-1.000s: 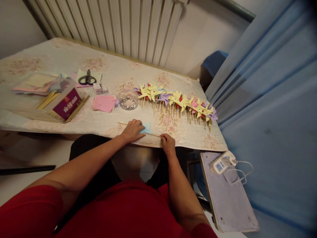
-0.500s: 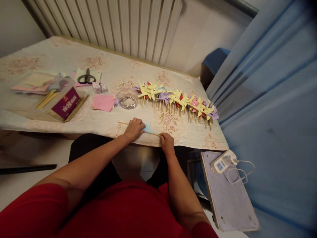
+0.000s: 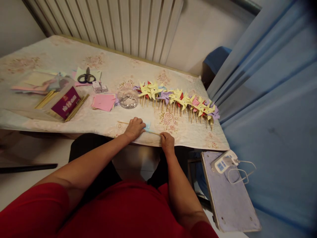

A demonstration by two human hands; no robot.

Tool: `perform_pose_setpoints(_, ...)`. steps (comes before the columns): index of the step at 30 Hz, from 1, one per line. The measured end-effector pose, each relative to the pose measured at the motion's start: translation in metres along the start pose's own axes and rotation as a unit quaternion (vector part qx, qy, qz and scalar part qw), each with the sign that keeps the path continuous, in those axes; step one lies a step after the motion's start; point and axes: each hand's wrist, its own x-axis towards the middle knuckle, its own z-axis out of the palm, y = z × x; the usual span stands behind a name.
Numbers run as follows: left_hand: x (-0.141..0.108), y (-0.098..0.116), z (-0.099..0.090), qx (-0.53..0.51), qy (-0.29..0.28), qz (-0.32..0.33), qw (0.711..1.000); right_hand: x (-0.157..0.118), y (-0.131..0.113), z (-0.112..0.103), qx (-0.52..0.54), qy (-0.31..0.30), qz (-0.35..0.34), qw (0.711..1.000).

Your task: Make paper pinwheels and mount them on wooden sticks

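Near the table's front edge, my left hand (image 3: pixel 135 128) is closed over a small piece of light blue paper (image 3: pixel 148 125) and a thin wooden stick. Most of the paper is hidden under the fingers, so I cannot tell its full shape. The wooden stick (image 3: pixel 123 122) lies crosswise under that hand, its far end poking out to the left. My right hand (image 3: pixel 167 142) pinches the other end of the stick at the table edge. Behind my hands, finished paper pinwheels (image 3: pixel 174 96) in yellow, purple, red and pink lie in a long row.
A round clear container (image 3: pixel 128 99) of small shiny pieces stands beside stacked pink paper (image 3: pixel 103 102). Farther left are small boxes (image 3: pixel 99 87), black-handled scissors (image 3: pixel 86 76) and a clear bin (image 3: pixel 47 110) with sticks. A stool (image 3: pixel 237 201) at right bears a white power strip (image 3: pixel 224 162).
Both hands keep almost the same place on the stick and the blue paper. The view has shifted very slightly.
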Motion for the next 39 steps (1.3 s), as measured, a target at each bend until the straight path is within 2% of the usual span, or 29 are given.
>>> perform_pose_setpoints(4, 0.0, 0.0, -0.001, -0.003, 0.0, -0.002, 1.0, 0.0, 0.0, -0.002, 0.002, -0.011, -0.005, 1.0)
perform_pose_setpoints(12, -0.001, 0.0, 0.0, -0.002, 0.003, -0.002, 1.0, 0.001, 0.0, 0.001, 0.028, 0.016, 0.022, 0.999)
perform_pose_setpoints(18, 0.0, 0.001, 0.001, 0.002, -0.01, -0.007, 1.0, 0.0, 0.001, 0.0, 0.01, 0.0, 0.009, 1.0)
perform_pose_setpoints(23, 0.0, -0.001, 0.003, 0.001, 0.004, -0.004, 1.0, 0.0, 0.001, -0.001, 0.03, 0.006, 0.023, 0.999)
perform_pose_setpoints(30, -0.002, 0.001, -0.001, -0.013, 0.001, -0.001, 1.0, -0.003, 0.004, -0.012, 0.056, 0.023, 0.046, 0.997)
perform_pose_setpoints(33, -0.007, -0.005, -0.004, -0.037, 0.029, 0.007, 0.999, -0.007, 0.009, -0.022, 0.084, 0.045, 0.066, 0.993)
perform_pose_setpoints(36, -0.013, -0.018, -0.011, -0.028, 0.058, -0.014, 0.998, -0.01, 0.012, -0.029, 0.128, 0.089, 0.099, 0.983)
perform_pose_setpoints(39, -0.018, -0.033, -0.022, 0.039, 0.027, -0.048, 0.998, -0.01, 0.013, -0.031, 0.157, 0.119, 0.131, 0.972)
